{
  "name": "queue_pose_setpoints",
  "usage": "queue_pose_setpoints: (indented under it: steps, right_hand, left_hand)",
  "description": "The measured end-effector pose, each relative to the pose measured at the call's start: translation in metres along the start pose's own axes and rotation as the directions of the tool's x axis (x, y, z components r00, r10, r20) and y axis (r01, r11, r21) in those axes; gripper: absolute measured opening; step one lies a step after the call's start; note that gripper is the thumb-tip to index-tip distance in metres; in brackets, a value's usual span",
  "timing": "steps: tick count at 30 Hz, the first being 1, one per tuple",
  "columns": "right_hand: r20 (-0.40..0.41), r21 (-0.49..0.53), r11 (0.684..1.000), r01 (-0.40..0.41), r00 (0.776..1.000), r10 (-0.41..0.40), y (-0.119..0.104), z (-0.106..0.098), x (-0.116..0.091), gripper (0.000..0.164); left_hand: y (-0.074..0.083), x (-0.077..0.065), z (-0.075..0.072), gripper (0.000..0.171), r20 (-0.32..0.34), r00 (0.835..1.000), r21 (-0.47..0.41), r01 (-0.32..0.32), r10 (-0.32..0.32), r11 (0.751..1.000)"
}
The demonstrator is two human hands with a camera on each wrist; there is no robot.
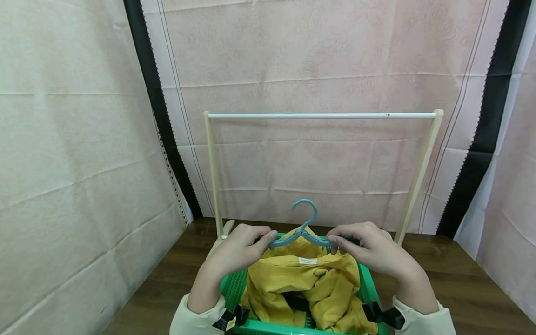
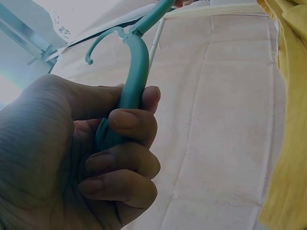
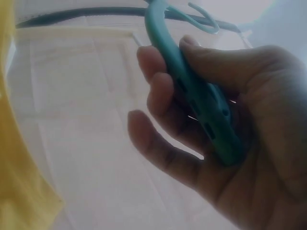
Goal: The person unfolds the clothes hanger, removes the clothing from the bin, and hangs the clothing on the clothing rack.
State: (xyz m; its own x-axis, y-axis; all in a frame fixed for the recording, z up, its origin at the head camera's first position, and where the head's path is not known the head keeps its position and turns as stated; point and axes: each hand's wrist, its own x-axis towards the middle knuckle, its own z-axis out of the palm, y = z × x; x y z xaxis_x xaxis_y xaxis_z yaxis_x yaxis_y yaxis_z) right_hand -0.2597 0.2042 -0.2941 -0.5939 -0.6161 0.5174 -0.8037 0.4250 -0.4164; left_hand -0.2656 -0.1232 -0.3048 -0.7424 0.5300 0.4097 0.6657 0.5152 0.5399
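A blue-green clothes hanger [image 1: 302, 233] is held level by its two arms, hook upward. My left hand [image 1: 244, 249] grips one arm of it, and in the left wrist view the fingers [image 2: 129, 158] curl round that arm. At the other end my right hand [image 1: 368, 246] pinches the hanger between thumb and fingers, as the right wrist view shows, with its arm [image 3: 192, 96] lying across the palm. Below and behind the hanger, a yellow garment [image 1: 293, 279] with a white neck label [image 1: 307, 261] lies bunched in a green basket [image 1: 370, 288].
A clothes rack with a white crossbar [image 1: 318, 116] and cream posts [image 1: 213, 177] stands behind the basket on a dark wooden table [image 1: 176, 284]. Pale fabric walls [image 1: 83, 139] enclose the back and sides.
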Motion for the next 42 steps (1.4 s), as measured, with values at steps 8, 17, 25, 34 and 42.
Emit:
queue_pose_setpoints:
  steps: [8, 17, 25, 34, 42]
  right_hand:
    - [-0.038, 0.002, 1.0, 0.017, 0.999, -0.017, -0.001, 0.0004, 0.0018, 0.019]
    - [-0.056, 0.026, 1.0, 0.007, 0.998, -0.005, -0.0007, 0.0023, 0.0018, 0.019]
    - [-0.081, 0.055, 0.998, 0.027, 0.996, -0.022, -0.0021, 0.0024, 0.003, 0.02]
    - [-0.091, 0.083, 0.996, 0.039, 0.995, -0.032, -0.0015, 0.0034, 0.0027, 0.021]
    - [-0.085, 0.089, 0.995, 0.037, 0.996, -0.029, -0.0011, 0.0031, 0.0026, 0.022]
  left_hand:
    - [0.0011, 0.0006, -0.0004, 0.047, -0.016, 1.0, -0.037, -0.014, 0.014, 0.999]
    - [-0.001, 0.0022, 0.002, 0.046, -0.036, 0.999, -0.042, -0.036, 0.035, 0.998]
    - [-0.0011, 0.0057, 0.0044, 0.042, -0.076, 0.995, -0.022, -0.067, 0.065, 0.998]
    - [-0.0011, 0.0062, 0.0067, 0.041, -0.077, 0.995, -0.055, -0.075, 0.071, 0.996]
    - [-0.0028, 0.0067, 0.0075, 0.033, -0.067, 0.995, -0.053, -0.08, 0.077, 0.995]
